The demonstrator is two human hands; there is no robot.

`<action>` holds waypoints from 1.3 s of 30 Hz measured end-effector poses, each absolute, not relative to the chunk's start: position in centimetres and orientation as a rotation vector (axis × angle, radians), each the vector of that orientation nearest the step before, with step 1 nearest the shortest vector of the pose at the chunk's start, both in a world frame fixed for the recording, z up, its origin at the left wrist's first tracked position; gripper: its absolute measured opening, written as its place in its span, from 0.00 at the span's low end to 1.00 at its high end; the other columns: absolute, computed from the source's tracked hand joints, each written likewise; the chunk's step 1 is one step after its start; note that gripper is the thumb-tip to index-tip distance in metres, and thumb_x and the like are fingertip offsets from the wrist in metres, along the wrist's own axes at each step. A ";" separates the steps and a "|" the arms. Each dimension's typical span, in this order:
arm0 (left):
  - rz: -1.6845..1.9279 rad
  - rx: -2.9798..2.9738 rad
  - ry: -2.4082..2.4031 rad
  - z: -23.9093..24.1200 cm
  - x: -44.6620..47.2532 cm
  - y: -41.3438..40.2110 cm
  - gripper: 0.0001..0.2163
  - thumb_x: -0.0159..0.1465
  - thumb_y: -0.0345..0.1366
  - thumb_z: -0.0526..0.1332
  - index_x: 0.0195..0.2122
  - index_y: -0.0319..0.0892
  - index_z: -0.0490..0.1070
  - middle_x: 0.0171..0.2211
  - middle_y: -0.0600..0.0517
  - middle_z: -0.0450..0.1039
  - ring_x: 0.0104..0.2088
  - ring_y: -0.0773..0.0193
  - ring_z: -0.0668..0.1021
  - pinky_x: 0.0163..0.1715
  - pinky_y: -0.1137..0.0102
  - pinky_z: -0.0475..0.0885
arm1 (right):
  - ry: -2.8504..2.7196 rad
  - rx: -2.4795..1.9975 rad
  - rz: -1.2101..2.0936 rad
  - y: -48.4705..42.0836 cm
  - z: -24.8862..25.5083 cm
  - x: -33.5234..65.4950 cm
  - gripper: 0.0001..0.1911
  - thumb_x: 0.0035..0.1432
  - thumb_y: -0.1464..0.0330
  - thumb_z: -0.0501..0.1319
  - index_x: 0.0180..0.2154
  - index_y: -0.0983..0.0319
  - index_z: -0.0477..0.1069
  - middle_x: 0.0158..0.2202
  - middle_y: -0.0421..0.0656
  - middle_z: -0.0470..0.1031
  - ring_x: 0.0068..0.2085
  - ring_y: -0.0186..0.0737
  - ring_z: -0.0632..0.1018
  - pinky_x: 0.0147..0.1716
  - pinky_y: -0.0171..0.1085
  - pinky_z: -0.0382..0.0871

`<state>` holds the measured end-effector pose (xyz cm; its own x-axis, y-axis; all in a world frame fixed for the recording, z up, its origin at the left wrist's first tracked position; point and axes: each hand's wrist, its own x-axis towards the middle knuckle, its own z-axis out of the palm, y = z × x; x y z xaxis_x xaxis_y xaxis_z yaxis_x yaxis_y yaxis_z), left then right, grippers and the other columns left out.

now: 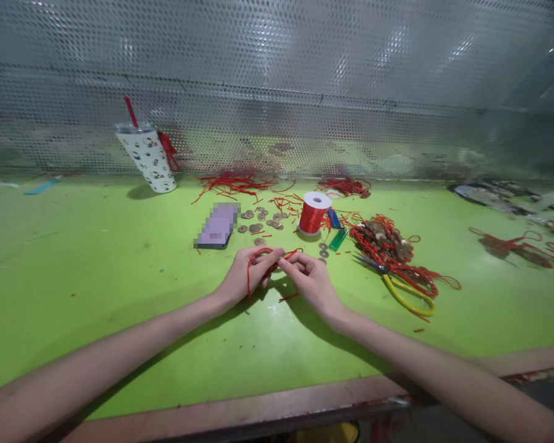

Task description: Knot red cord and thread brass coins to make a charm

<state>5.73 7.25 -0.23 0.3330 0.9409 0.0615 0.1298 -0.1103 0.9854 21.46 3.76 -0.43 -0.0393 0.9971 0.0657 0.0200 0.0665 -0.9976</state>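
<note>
Both my hands meet over the middle of the green table (96, 277). My left hand (247, 275) is closed around a red cord (268, 255) that loops over its fingers and hangs down by the wrist. My right hand (310, 278) pinches the same cord between thumb and fingertips, right beside the left hand. A short red cord scrap (289, 298) lies on the table under the hands. A spool of red cord (313, 213) stands just beyond them, with loose round coins (257, 223) to its left.
A phone (218, 226) lies left of the coins. Yellow-handled scissors (399, 288) and a heap of coins tied with red cord (385, 241) are on the right. A green lighter (337, 240) lies by the spool. A patterned cup with a red straw (148, 157) stands back left. Perforated metal wall behind.
</note>
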 end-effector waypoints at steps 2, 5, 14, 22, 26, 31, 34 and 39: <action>0.957 1.565 1.018 -0.3 5.7 7.2 0.20 0.65 0.52 0.63 0.25 0.40 0.71 0.15 0.59 0.61 0.15 0.72 0.65 0.16 0.75 0.58 | -1.286 -1.164 1.185 3.8 -0.4 21.5 0.24 0.54 0.47 0.66 0.25 0.60 0.67 0.19 0.35 0.59 0.22 0.31 0.56 0.22 0.36 0.46; 0.988 1.596 1.051 -0.3 5.7 7.0 0.22 0.68 0.52 0.60 0.23 0.40 0.69 0.13 0.59 0.60 0.15 0.72 0.63 0.16 0.74 0.57 | -1.297 -1.174 1.194 3.7 -0.4 21.3 0.23 0.56 0.48 0.65 0.26 0.61 0.68 0.19 0.35 0.59 0.22 0.31 0.57 0.22 0.36 0.47; 1.061 1.680 1.074 -0.2 5.6 6.6 0.22 0.70 0.50 0.57 0.23 0.41 0.67 0.17 0.57 0.63 0.18 0.70 0.66 0.19 0.73 0.59 | -1.248 -1.129 1.284 3.1 -0.6 20.9 0.22 0.56 0.48 0.65 0.30 0.61 0.70 0.22 0.36 0.64 0.23 0.32 0.61 0.21 0.34 0.53; 1.081 1.650 1.088 -0.1 5.6 6.5 0.20 0.69 0.50 0.58 0.25 0.41 0.68 0.15 0.58 0.61 0.16 0.71 0.64 0.16 0.73 0.57 | -1.266 -1.101 1.279 3.0 -0.8 20.8 0.22 0.55 0.48 0.65 0.30 0.60 0.68 0.20 0.35 0.62 0.22 0.31 0.59 0.21 0.34 0.49; 1.094 1.627 1.098 -0.4 5.6 6.7 0.20 0.69 0.50 0.58 0.25 0.41 0.68 0.15 0.58 0.62 0.15 0.71 0.64 0.16 0.73 0.57 | -1.275 -1.089 1.290 3.0 -0.7 20.8 0.22 0.56 0.48 0.65 0.29 0.59 0.67 0.21 0.35 0.62 0.23 0.32 0.60 0.22 0.34 0.50; 1.103 1.642 1.095 -0.1 5.6 6.7 0.20 0.69 0.49 0.58 0.25 0.41 0.68 0.15 0.58 0.61 0.15 0.71 0.63 0.16 0.73 0.56 | -1.294 -1.077 1.285 3.0 -0.9 20.9 0.21 0.56 0.49 0.65 0.29 0.60 0.67 0.23 0.36 0.64 0.23 0.32 0.60 0.22 0.35 0.51; 1.076 1.671 1.082 0.1 5.6 6.6 0.20 0.70 0.49 0.58 0.26 0.40 0.70 0.15 0.58 0.61 0.16 0.71 0.64 0.17 0.73 0.57 | -1.300 -1.082 1.312 3.0 -0.7 21.1 0.21 0.57 0.48 0.64 0.30 0.60 0.68 0.22 0.35 0.63 0.23 0.32 0.61 0.22 0.35 0.51; 1.049 1.655 1.056 -0.1 5.6 6.4 0.19 0.68 0.51 0.59 0.31 0.40 0.74 0.19 0.57 0.66 0.17 0.71 0.66 0.17 0.74 0.58 | -1.334 -1.102 1.236 3.3 0.0 21.6 0.22 0.59 0.48 0.63 0.28 0.60 0.69 0.23 0.37 0.64 0.25 0.34 0.64 0.24 0.36 0.55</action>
<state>5.62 6.35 -0.09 0.2802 0.9414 0.1877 0.1939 -0.2470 0.9494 21.57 3.25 0.02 -0.1172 0.9905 0.0724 0.0026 0.0732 -0.9973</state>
